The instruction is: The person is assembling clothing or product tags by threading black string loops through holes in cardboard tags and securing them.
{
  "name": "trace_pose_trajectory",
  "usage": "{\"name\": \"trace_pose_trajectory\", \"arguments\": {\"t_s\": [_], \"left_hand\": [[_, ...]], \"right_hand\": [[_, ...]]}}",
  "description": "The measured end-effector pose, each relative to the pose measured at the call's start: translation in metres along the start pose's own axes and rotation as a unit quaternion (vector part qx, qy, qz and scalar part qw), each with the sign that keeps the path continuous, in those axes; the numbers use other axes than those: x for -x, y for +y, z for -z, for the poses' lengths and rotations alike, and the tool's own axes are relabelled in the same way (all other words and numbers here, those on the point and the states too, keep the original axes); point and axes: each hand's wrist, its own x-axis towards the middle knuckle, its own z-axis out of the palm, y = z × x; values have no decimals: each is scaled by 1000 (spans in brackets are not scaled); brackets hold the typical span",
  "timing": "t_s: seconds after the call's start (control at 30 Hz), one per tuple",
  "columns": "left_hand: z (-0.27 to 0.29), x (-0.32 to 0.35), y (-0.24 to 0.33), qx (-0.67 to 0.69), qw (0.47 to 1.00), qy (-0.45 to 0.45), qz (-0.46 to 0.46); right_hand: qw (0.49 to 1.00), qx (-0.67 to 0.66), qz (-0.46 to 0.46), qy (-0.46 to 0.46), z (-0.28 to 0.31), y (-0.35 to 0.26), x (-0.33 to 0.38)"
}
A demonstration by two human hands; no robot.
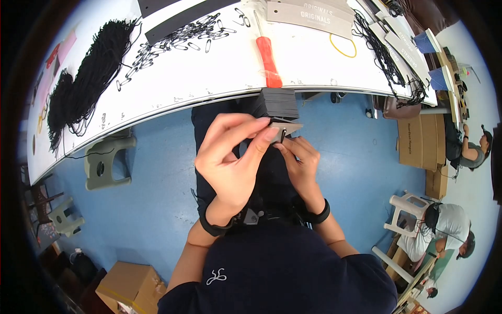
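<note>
Centre of frame, just below the table edge: I hold a small grey card tag [286,127], flat, stiff, pointed toward the right, matte. A thin black loop [283,136] sits at its near edge, too small to tell if it is cord or pin. My left hand [232,159] is curled, fingers pinching the tag from the left and top. My right hand [299,162] is closed too, fingertips pressed at the loop and the tag's lower edge. Both wrists wear black bands.

Right above the tag, a stack of dark grey cards [278,102], square-edged and neatly piled, sits at the lip of the white table [209,83], partly over my lap.

On the table, upper centre: a screwdriver [268,61] with an orange-red plastic handle, lying lengthwise toward me. Right of it, a yellow rubber band [343,46], thin oval. Upper centre-left: scattered black safety pins [178,39], wire-thin, glossy. Upper left: a thick bundle of black cords [89,78], stringy and tangled. Top centre-right: long grey paper tags [308,13], flat strips. More black cords [389,68] trail at upper right.

Floor is blue, smooth. Grey plastic stool [104,162] at left. Cardboard box [130,288] at lower left, closed flaps, contents not seen. Other people sit at right, apart from my hands.
</note>
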Motion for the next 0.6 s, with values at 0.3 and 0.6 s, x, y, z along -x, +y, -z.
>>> {"name": "trace_pose_trajectory", "arguments": {"t_s": [0.3,0.6], "left_hand": [[8,-7,2,-18,997,-66,31],[23,17,-16,-234,929,-147,-247]], "right_hand": [[1000,-5,-4,-4,-2,-1,-1],[993,-66,86,-42,-8,-6,9]]}}
